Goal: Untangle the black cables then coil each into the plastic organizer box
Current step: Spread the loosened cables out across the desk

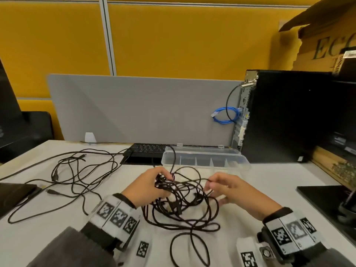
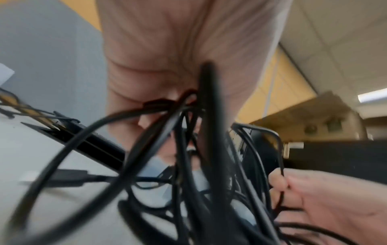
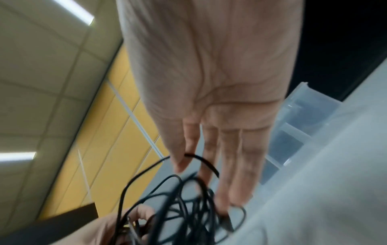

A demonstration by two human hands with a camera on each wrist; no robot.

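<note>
A tangle of black cables (image 1: 181, 207) lies on the white table between my hands. My left hand (image 1: 163, 177) grips a bunch of strands at the tangle's upper left; the left wrist view shows the strands (image 2: 184, 116) gathered in its curled fingers. My right hand (image 1: 209, 185) pinches a single strand on the tangle's right side, between thumb and forefinger (image 3: 184, 155), its other fingers nearly straight. The clear plastic organizer box (image 1: 212, 166) with dividers stands open just behind the hands. One black strand (image 1: 173, 157) loops over the box's left end.
More black cables (image 1: 77, 170) sprawl over the table's left side. A black keyboard (image 1: 146, 151) lies behind the box, before a grey divider (image 1: 134, 108). A black computer tower (image 1: 285, 116) with a blue cable (image 1: 225, 116) stands back right. A dark slab (image 1: 327, 201) sits at right.
</note>
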